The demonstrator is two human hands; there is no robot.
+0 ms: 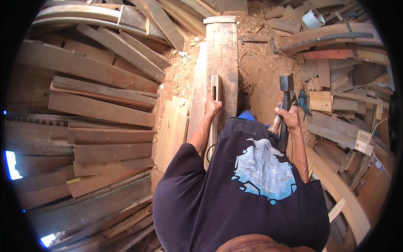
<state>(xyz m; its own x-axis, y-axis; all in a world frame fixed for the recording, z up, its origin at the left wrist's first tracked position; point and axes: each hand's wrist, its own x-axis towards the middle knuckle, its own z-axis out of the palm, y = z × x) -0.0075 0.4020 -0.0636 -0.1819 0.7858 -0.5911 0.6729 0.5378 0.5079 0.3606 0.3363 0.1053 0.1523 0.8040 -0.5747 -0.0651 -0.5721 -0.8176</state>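
Note:
A long wooden beam (222,54) lies lengthwise ahead of me on sawdust-covered ground. A narrow rectangular slot (215,87) is cut into its near part. My left hand (211,106) rests on the beam just below the slot, fingers curled against the wood; whether it grips a tool there I cannot tell. My right hand (289,119) is closed around the handle of a hammer (286,86), whose dark metal head is raised to the right of the beam. A second dark tool shaft runs down through the same hand. My dark shirt hides the beam's near end.
Stacked dark planks (100,109) fill the left side. Offcuts and boards (336,96) pile up on the right, with a curved wooden piece (344,197) at lower right. A pale board (170,130) lies left of the beam. A white container (313,19) sits far right.

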